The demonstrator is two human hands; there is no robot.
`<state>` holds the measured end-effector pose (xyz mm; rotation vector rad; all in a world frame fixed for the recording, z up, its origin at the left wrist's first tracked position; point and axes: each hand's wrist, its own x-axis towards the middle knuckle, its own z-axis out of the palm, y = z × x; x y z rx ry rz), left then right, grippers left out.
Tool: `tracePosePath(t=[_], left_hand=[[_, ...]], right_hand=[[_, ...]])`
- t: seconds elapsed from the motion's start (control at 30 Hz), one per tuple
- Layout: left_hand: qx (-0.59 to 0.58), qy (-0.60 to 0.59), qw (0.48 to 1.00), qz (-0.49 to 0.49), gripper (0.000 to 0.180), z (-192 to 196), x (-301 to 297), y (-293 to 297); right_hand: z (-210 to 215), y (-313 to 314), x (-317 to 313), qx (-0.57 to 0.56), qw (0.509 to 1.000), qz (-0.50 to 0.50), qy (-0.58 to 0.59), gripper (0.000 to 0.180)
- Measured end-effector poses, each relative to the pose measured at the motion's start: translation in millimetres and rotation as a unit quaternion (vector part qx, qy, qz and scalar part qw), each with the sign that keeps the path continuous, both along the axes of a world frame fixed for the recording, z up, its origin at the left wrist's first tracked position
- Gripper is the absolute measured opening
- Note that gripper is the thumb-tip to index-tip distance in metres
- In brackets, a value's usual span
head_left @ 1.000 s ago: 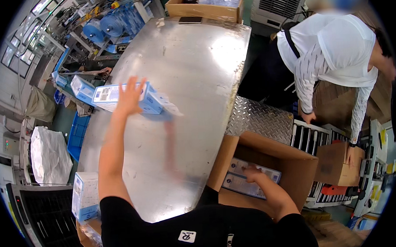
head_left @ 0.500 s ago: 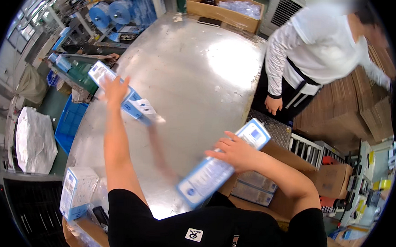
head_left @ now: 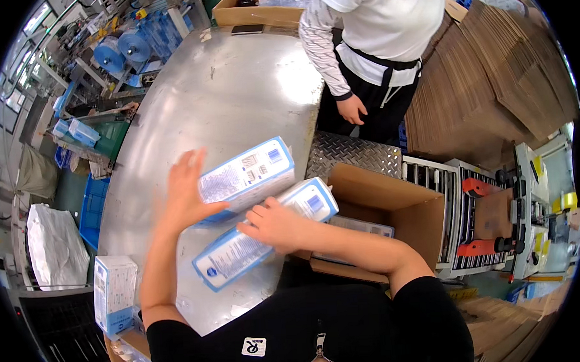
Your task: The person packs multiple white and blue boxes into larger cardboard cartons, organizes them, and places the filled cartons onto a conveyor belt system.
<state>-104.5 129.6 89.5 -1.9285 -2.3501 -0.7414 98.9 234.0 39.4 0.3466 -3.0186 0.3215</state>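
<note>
Two long white-and-blue cartons lie side by side, slanting, on the metal table in front of me. At the left end of the far carton (head_left: 254,173) is my left hand (head_left: 188,195), slightly blurred, its fingers spread and its thumb reaching across the carton's near side. My right hand (head_left: 276,225) rests over the near carton (head_left: 232,258), fingers bent over its far edge, gripping it. Beside my right forearm stands an open cardboard box (head_left: 394,202) with similar cartons (head_left: 363,227) inside, partly hidden by the arm.
Another white-and-blue carton (head_left: 116,295) stands upright at the table's left edge. Across the metal table (head_left: 202,94) a co-worker (head_left: 378,41) stands at the far right. A roller conveyor (head_left: 455,187) runs right of the cardboard box, with flattened cardboard (head_left: 486,82) stacked behind it.
The left-hand carton has come from the far left to beside the other, and my left hand now spreads at its end. My right hand and its carton have shifted left; the view has turned right.
</note>
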Motion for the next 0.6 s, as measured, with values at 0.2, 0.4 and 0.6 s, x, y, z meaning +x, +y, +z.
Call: tracePosePath(t=[0.2,0.4,0.6], left_hand=[[-0.066,0.122,0.98,-0.143,0.086,-57,10,39],[0.248,-0.107,0.918,-0.292,0.077,-33,84,63],[-0.103,-0.066,0.835,-0.537,0.074,-80,238,98]], right_hand=[[73,59,197,-0.281,0.927,-0.2,0.145,0.075],[-27,33,493,-0.739,0.393,-0.43,0.338,0.076],[-75,19,455,-0.684,0.224,-0.463,0.517,0.074]])
